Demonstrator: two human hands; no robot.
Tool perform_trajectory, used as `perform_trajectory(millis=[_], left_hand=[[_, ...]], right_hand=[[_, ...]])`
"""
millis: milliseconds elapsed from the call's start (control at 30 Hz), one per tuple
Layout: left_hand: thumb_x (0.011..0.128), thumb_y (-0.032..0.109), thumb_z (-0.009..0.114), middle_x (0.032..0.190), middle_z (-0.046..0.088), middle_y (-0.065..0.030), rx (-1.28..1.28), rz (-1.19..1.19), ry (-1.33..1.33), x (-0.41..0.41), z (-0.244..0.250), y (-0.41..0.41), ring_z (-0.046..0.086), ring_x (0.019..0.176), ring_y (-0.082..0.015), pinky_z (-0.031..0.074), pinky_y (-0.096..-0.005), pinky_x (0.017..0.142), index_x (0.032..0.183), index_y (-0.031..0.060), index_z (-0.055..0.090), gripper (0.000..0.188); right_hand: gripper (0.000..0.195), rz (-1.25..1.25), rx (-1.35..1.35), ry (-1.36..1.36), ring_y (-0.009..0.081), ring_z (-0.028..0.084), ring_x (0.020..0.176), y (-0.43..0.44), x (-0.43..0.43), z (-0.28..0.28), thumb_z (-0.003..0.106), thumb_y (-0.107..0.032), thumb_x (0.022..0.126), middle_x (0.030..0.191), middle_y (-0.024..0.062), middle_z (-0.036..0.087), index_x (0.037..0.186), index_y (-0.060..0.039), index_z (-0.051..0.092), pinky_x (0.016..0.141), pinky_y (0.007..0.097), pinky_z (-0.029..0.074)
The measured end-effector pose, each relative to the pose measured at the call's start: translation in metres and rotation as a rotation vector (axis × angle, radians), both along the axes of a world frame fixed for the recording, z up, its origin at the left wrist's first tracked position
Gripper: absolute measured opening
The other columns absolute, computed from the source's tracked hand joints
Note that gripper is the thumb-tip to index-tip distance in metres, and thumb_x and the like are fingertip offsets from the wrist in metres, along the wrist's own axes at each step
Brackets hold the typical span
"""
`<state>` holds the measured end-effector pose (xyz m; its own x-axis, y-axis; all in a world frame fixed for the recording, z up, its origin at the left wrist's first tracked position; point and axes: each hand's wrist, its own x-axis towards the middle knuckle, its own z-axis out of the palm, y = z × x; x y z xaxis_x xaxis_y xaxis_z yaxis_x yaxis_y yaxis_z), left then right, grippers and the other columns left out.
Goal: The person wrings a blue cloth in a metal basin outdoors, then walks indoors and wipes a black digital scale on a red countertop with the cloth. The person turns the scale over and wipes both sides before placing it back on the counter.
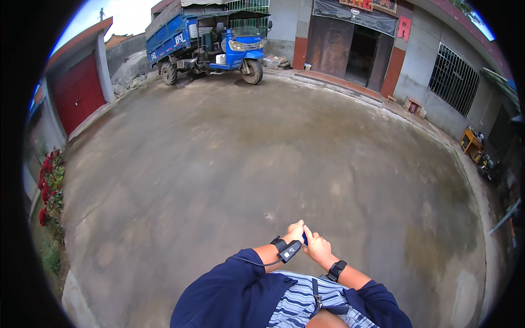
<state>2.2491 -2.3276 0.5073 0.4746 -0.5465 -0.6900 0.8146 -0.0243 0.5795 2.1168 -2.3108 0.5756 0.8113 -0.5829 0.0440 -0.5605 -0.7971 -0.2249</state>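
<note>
My left hand [296, 231] and my right hand [319, 247] meet in front of my body, above the concrete yard. Between them a sliver of a small blue object [304, 238] shows; most of it is hidden, so its kind is unclear. The left fingers curl about it from one side. From the other side, the right index finger and thumb reach up to it. A black wrist strap [279, 243] with a cabled black module [290, 251] sits on my left wrist. On the right wrist is another black strapped device [336, 270].
Wet-looking concrete ground [254, 172] spreads around me. A blue three-wheeled cargo truck [229, 49] stands at the far side, left of a doorway [361, 55]. Red flowers [45, 184] line the left edge, near a red metal gate [80, 94]. A wooden stand [471, 144] is at right.
</note>
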Motion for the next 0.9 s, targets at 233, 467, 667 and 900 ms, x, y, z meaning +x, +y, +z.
perform_trajectory(millis=[233,467,667,900], left_hand=[[0.087,0.057,0.043,0.109,0.062,-0.0159,-0.092,-0.556,-1.587,0.053,0.065,-0.141,0.055,0.107,-0.0329,0.04,-0.0431,0.094,0.118,0.0077,0.056,0.06],[0.088,0.055,0.043,0.106,0.064,-0.0144,-0.573,-1.662,-1.428,0.119,0.18,-0.277,0.059,0.098,-0.0292,0.046,-0.0381,0.085,0.109,0.007,0.063,0.056],[0.084,0.042,0.058,0.11,0.062,-0.0131,-1.234,-1.468,-0.465,0.163,0.243,-0.387,0.058,0.102,-0.0235,0.048,-0.0378,0.086,0.124,0.0042,0.052,0.055],[0.085,0.035,0.061,0.073,0.051,-0.0001,-1.505,-0.628,0.141,0.184,0.233,-0.492,0.057,0.085,-0.0222,0.048,-0.0411,0.085,0.113,0.0082,0.053,0.04]], right_hand=[[0.038,-0.389,1.249,-0.422,0.0069,0.045,0.048,-0.153,0.065,0.051,0.06,-0.014,0.082,0.073,0.0034,0.052,0.115,-0.0071,0.043,0.034,0.0184,0.03],[0.032,-0.319,2.246,-0.615,0.0063,0.035,0.039,-0.287,0.071,0.101,0.057,-0.034,0.083,0.054,-0.0002,0.041,0.081,-0.0025,0.049,0.03,0.0167,0.027],[0.072,0.254,2.652,-0.952,0.0042,0.037,0.042,-0.399,0.104,0.136,0.053,-0.032,0.085,0.071,0.0026,0.043,0.144,-0.009,0.017,0.033,0.0176,0.033],[0.074,0.449,2.897,-0.968,0.0053,0.044,0.051,-0.524,0.168,0.169,0.058,-0.034,0.087,0.075,0.0014,0.042,0.142,-0.0045,0.018,0.037,0.0178,0.034]])
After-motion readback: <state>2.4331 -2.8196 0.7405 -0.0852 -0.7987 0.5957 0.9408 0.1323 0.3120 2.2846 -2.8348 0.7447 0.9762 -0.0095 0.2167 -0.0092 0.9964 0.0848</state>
